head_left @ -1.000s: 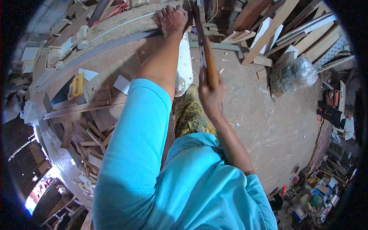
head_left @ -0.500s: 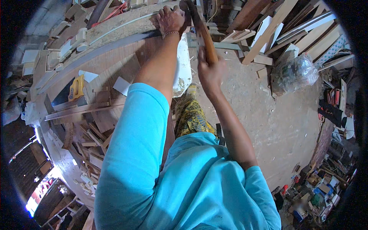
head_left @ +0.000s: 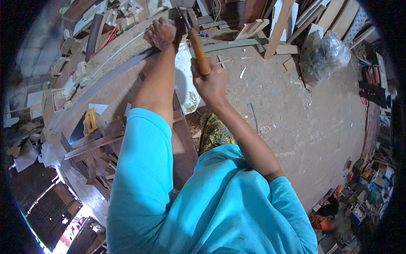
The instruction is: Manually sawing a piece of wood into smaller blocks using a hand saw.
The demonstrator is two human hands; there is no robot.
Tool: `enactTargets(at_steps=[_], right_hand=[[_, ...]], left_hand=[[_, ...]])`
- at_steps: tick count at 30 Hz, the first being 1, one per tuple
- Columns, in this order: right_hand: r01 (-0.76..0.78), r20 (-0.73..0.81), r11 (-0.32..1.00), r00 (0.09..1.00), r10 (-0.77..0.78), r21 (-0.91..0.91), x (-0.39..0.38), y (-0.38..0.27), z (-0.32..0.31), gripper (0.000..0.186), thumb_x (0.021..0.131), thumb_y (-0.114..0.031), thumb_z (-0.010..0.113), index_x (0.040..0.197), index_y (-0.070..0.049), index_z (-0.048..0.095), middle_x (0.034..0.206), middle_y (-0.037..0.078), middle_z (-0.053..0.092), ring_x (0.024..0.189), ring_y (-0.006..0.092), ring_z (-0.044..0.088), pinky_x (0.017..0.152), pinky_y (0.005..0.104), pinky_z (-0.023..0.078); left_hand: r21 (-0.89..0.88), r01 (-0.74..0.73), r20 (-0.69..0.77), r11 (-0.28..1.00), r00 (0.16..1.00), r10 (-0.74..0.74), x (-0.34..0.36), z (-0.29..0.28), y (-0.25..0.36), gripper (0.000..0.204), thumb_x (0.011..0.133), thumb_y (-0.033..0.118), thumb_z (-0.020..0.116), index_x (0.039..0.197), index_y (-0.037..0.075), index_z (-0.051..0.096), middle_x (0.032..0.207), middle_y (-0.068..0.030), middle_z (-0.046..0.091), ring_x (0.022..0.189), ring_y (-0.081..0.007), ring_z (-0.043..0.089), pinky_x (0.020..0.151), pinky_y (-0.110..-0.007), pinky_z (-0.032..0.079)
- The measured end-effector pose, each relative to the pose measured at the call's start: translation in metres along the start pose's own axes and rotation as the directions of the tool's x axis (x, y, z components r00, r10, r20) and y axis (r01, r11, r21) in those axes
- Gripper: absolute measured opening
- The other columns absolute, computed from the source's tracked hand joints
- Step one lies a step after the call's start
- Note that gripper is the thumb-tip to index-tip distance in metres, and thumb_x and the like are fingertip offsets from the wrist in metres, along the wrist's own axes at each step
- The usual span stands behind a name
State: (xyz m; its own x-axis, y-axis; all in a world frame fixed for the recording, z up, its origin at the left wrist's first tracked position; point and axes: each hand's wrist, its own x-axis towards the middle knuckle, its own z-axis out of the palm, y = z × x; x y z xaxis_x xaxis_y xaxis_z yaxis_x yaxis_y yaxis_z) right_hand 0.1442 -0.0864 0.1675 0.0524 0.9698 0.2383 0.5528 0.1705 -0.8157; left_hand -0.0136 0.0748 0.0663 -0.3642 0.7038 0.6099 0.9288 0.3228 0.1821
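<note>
My right hand (head_left: 211,84) is wrapped round the wooden handle of a hammer (head_left: 199,53), which points up and away from me. Its metal head is at the top edge, partly cut off and blurred. Just left of it, my left hand (head_left: 163,34) has its fingers curled down over the far part of the workbench (head_left: 127,57). What those fingers hold is hidden beneath the hand. A dark block-like piece (head_left: 181,26) lies right beside them. Below the hands is a white, worn slab (head_left: 184,82) by the bench's end.
On the bench to the left lie a yellow-handled saw (head_left: 90,122) and several wood offcuts. Boards (head_left: 279,29) lean at the back right, near a clear plastic bag (head_left: 327,59). Concrete floor (head_left: 296,122) with scraps stretches along my right. Clutter (head_left: 363,190) is heaped at the lower right.
My view has shifted, so both hands appear further left. The hammer has tilted and its handle shows more clearly now. My left hand keeps its place on the bench.
</note>
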Motion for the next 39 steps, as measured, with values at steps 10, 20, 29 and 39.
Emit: enactTargets(at_steps=[10, 20, 29, 39], right_hand=[[-0.010, 0.077, 0.992, 0.997, 0.001, 0.126, -0.026, -0.004, -0.016, 0.019, 0.074, -0.015, 0.062, 0.069, 0.001, 0.053, 0.053, 0.018, 0.052, 0.047, 0.0298, 0.055, 0.045, 0.0343, 0.041], [0.067, 0.129, 0.993, 0.988, -0.080, 0.102, -0.027, 0.008, -0.025, 0.021, 0.072, -0.017, 0.064, 0.068, 0.000, 0.052, 0.053, 0.019, 0.052, 0.047, 0.0310, 0.056, 0.044, 0.0358, 0.041], [-0.003, 0.042, 0.999, 0.999, 0.001, 0.054, -0.006, 0.008, -0.011, 0.019, 0.074, -0.018, 0.062, 0.071, 0.000, 0.056, 0.051, 0.017, 0.050, 0.042, 0.0261, 0.052, 0.041, 0.0346, 0.038], [-0.059, 0.094, 0.996, 0.994, 0.053, 0.063, 0.005, 0.003, -0.012, 0.024, 0.076, -0.020, 0.060, 0.073, 0.004, 0.056, 0.063, 0.018, 0.056, 0.049, 0.0262, 0.055, 0.046, 0.0333, 0.041]], left_hand=[[0.113, 0.026, 0.038, 0.993, 0.999, -0.030, -0.005, -0.012, -0.002, 0.026, 0.070, 0.029, 0.048, 0.080, 0.006, 0.057, 0.083, -0.0129, 0.055, 0.084, -0.0281, 0.051, 0.074, -0.041, 0.037], [0.119, 0.042, 0.044, 0.992, 0.998, -0.047, -0.002, -0.012, -0.010, 0.023, 0.071, 0.027, 0.049, 0.079, 0.007, 0.057, 0.083, -0.0132, 0.055, 0.084, -0.0287, 0.051, 0.074, -0.042, 0.036], [0.112, 0.028, 0.018, 0.993, 0.999, -0.030, -0.004, -0.003, -0.001, 0.025, 0.070, 0.028, 0.049, 0.079, 0.006, 0.056, 0.082, -0.0136, 0.055, 0.083, -0.0289, 0.051, 0.072, -0.041, 0.037], [0.078, 0.047, 0.087, 0.996, 0.995, -0.053, 0.003, -0.012, 0.004, 0.027, 0.071, 0.029, 0.048, 0.083, 0.007, 0.057, 0.087, -0.0145, 0.055, 0.088, -0.0284, 0.050, 0.078, -0.041, 0.035]])
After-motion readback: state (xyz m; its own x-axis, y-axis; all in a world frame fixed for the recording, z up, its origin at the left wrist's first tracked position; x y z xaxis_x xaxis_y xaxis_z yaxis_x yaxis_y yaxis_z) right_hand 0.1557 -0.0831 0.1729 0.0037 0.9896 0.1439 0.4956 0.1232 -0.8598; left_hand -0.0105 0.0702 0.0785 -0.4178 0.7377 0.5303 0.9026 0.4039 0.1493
